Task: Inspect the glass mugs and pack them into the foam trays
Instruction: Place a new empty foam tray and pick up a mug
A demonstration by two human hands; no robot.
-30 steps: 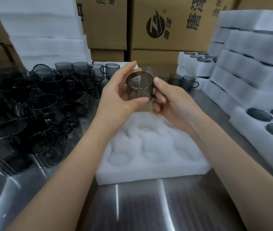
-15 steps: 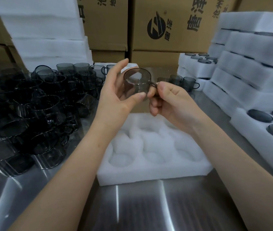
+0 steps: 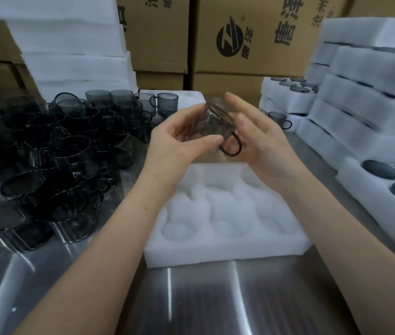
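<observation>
Bench (image 3: pixel 191 305) of bright steel carried everything I saw through the head camera. Along its far edge stood printed cardboard boxes (image 3: pixel 252 44). Down the right edge rose stacked foam trays (image 3: pixel 372 68), dark mug rims showing in some of their pockets. A stack of plain foam sheets (image 3: pixel 71 44) leaned at the far left corner. Over the left side of the bench spread a crowded cluster of smoky glass mugs (image 3: pixel 59 153), some upright, some tipped, many touching. In the middle lay the empty foam tray (image 3: pixel 228 250), its round pockets facing up. At the right edge, nearer me, a filled tray (image 3: pixel 360 189) showed grey ovals in its holes.

The left hand (image 3: pixel 177 141) was clamped on the held mug (image 3: pixel 212 124), thumb along the near wall and fingers curled behind the glass. The right hand (image 3: pixel 264 143) was spread flat with straight fingers, palm turned to the mug's mouth. I could not tell whether it touched the rim.

That mug was off the bench, above the empty tray's far edge. It was tilted on its side, mouth towards the right hand, with its handle loop hanging in front of the right palm. A loose mug (image 3: pixel 279 120) stood upright at the foot of the right-hand stacks.
</observation>
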